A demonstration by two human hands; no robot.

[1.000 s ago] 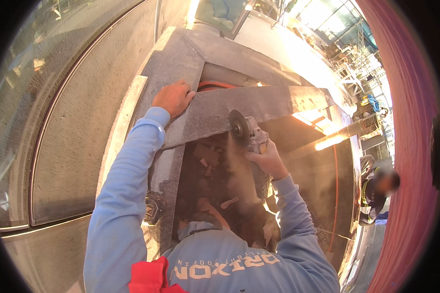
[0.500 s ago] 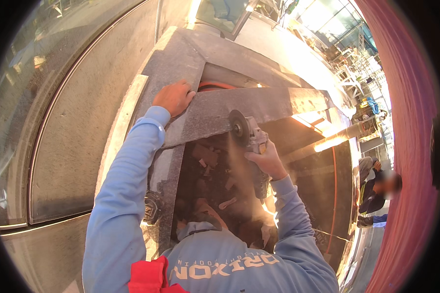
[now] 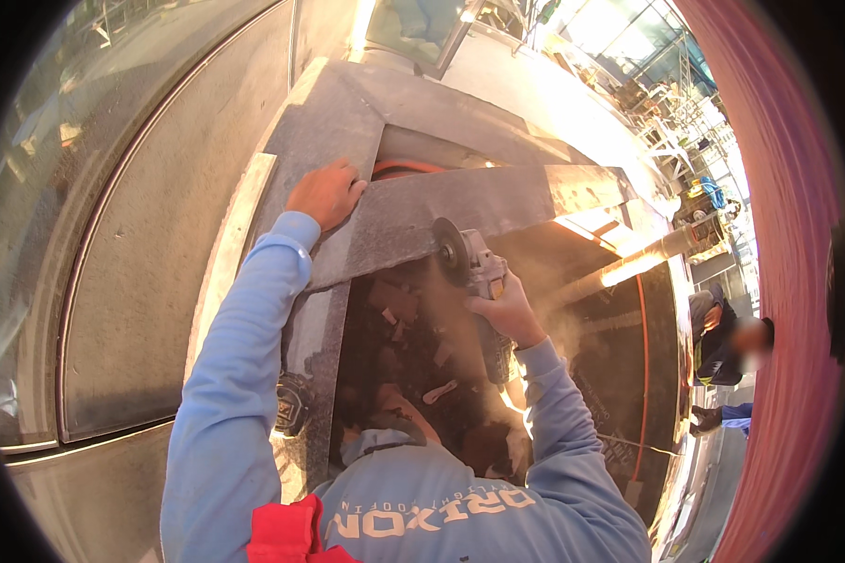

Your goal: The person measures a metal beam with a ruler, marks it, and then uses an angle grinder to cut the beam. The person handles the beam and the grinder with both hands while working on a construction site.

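Grey, dark-disced angle grinder (image 3: 482,272) is clasped by the right hand (image 3: 509,311), its pale dust (image 3: 458,330) now thinned, suggesting lighter cutting, with flat grey slab (image 3: 479,203) touched by the left hand (image 3: 326,194), grip unclear.

The left arm (image 3: 237,352) reaches forward, only slightly bent, to the left hand (image 3: 325,195), which lies back up with its fingers loosely curved. The right arm (image 3: 568,422) bends more at the elbow, its forearm angled inward. The right hand (image 3: 511,311) is wrapped in a grip, thumb pointing left. The left hand reaches farther forward.
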